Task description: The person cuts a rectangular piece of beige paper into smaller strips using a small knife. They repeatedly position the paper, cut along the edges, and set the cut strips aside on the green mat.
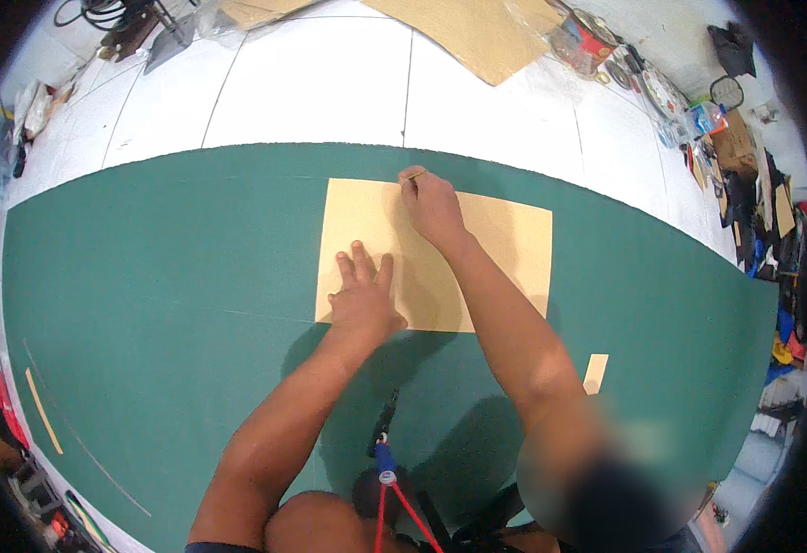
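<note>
A tan rectangular sheet (505, 244), thin like card, lies flat on the green mat (164, 258). My left hand (364, 297) rests on the sheet's near left part, palm down with its fingers spread. Up at the sheet's far edge is my right hand (433, 210), its fingers curled closed. A small, thin brownish bit shows at its fingertips, too small to name. My right forearm crosses over the sheet and hides part of its near edge.
Narrow tan strips lie on the mat, a short strip (595, 373) at right and a longer strip (44, 410) at far left. Larger brown sheets (477, 37) lie on white floor tiles beyond. Clutter lines the right side. A red lanyard with a blue clip (384, 456) hangs before me.
</note>
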`<act>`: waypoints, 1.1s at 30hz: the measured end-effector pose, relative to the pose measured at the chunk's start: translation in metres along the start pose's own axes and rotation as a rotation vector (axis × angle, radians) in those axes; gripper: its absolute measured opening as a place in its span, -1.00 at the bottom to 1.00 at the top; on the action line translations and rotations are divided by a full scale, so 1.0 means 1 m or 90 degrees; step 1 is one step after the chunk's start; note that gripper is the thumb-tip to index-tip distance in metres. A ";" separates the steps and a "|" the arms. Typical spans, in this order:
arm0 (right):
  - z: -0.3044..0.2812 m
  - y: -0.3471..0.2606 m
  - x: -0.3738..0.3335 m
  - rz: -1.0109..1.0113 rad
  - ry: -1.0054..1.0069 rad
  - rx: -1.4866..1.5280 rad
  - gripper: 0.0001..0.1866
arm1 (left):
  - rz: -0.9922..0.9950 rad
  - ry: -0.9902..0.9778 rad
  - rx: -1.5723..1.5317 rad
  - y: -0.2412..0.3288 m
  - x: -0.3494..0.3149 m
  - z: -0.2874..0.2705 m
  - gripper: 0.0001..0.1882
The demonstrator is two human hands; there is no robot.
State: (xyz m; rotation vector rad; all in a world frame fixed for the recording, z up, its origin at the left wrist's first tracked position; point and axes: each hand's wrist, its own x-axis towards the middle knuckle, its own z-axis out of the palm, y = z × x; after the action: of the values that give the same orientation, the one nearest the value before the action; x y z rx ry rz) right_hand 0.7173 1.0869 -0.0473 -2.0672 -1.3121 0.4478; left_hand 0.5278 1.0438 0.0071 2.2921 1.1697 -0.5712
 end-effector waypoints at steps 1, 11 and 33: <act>-0.007 0.004 -0.004 0.009 0.011 0.013 -0.73 | 0.004 0.001 0.021 -0.001 -0.001 0.001 0.20; -0.112 0.099 -0.040 0.155 0.094 -0.022 -0.68 | 0.003 0.005 0.059 0.006 -0.003 -0.005 0.25; -0.151 0.186 -0.052 0.179 0.131 -0.014 -0.71 | 0.003 0.019 0.066 0.008 -0.005 -0.004 0.29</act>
State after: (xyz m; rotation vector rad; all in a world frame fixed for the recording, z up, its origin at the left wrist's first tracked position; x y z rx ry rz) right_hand 0.9087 0.9344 -0.0637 -2.2595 -0.9148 0.3300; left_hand 0.5326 1.0392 0.0149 2.3982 1.1729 -0.6109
